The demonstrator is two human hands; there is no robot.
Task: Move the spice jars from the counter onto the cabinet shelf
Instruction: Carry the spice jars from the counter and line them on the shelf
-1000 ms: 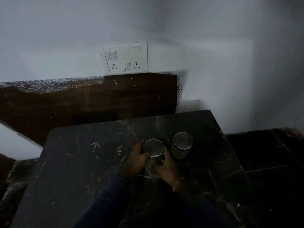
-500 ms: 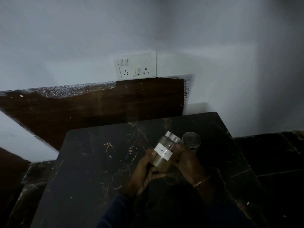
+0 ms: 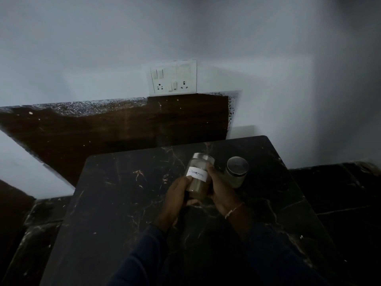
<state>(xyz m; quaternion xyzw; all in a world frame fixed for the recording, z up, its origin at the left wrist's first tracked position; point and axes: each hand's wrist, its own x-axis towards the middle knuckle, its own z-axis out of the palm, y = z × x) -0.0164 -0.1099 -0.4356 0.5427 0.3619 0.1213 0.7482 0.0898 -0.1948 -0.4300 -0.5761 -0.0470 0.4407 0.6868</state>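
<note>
Hands meet over the counter (image 3: 123, 203): the left hand (image 3: 177, 196) and the right hand (image 3: 223, 195) both grasp one jar (image 3: 199, 178), fingers curled round its glass body from either side. The jar is tilted, its metal lid (image 3: 203, 157) leaning away and to the right, its base toward the person. A white label (image 3: 196, 174) with handwriting faces up; the writing is too blurred to read. Pale contents show through the glass.

A second jar (image 3: 236, 173) stands upright on the counter just right of the held one, behind the right hand's fingers; whether they touch cannot be told.

The counter is dark marble with pale veins. Behind it a brown panel (image 3: 123, 129) leans on a white wall (image 3: 82, 48), with a switch plate (image 3: 173, 78) above. A thin band (image 3: 234, 210) circles the right wrist.
</note>
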